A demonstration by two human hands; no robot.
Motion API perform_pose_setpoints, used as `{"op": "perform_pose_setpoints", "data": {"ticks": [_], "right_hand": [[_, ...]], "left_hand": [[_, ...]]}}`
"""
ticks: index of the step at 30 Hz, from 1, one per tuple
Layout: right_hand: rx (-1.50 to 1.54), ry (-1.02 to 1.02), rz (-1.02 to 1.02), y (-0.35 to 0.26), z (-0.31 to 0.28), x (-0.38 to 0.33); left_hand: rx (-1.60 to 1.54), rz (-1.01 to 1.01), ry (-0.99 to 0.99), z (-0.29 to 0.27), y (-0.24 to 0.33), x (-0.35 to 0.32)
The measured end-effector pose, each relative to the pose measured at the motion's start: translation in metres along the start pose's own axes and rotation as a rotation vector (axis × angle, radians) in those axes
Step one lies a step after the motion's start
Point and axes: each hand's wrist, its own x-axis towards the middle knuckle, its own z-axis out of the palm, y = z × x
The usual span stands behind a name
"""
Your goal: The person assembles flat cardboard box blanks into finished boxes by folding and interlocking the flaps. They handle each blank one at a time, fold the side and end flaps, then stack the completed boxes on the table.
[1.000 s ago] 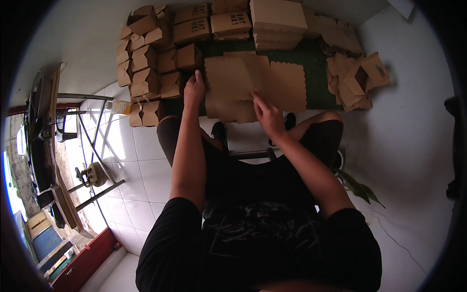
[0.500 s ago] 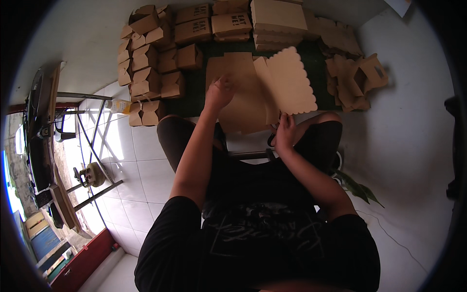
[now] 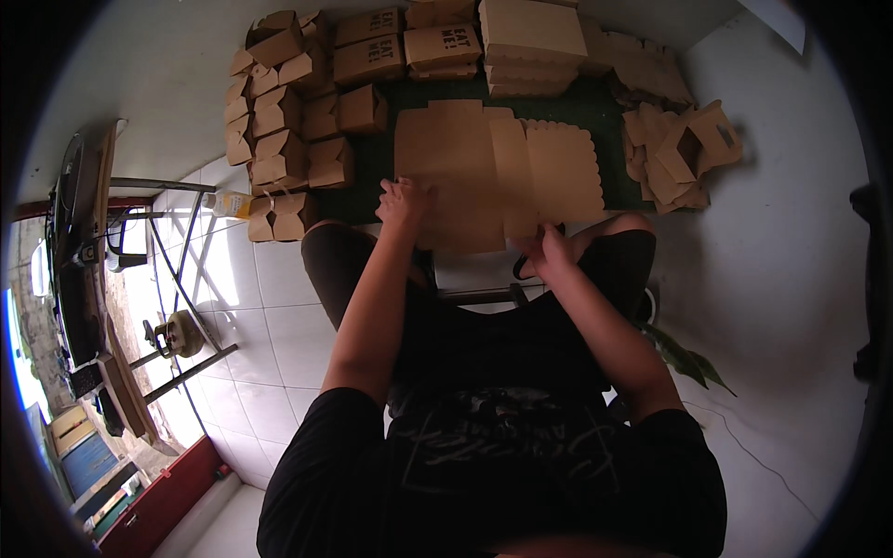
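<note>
The left hand (image 3: 403, 200) lay flat, fingers spread, on the left part of a flat brown cardboard sheet (image 3: 465, 167). The right hand (image 3: 549, 251) pinched the near edge of the same sheet at its right side, fingers closed on the card. The two hands were well apart, one at each near corner of the sheet.

The sheet was an unfolded box blank, spread over a dark green mat (image 3: 372, 177) in front of the person's knees. Its long axis ran left to right across the view. The right-hand panel (image 3: 563, 172) had a scalloped edge along its far and right sides and pointed away to the right; a narrow strip between the panels stood slightly raised along a fold.

To the left of the sheet stood rows of folded cardboard boxes (image 3: 279, 139), closed and stacked close together. Beyond the sheet lay a pile of flat blanks (image 3: 530, 37). To the right, a loose heap of half-folded boxes (image 3: 679, 149) rested on the white floor (image 3: 772, 279).
</note>
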Motion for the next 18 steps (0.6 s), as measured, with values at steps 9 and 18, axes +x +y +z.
{"op": "perform_pose_setpoints", "data": {"ticks": [9,18], "right_hand": [[-0.542,-0.128,0.353,0.002,0.071,-0.046],[-1.528,-0.075,-1.189,-0.001,0.094,0.036]], "left_hand": [[-0.077,-0.011,-0.012,-0.001,-0.007,0.001],[-0.028,0.017,0.165,0.017,-0.007,0.009]]}}
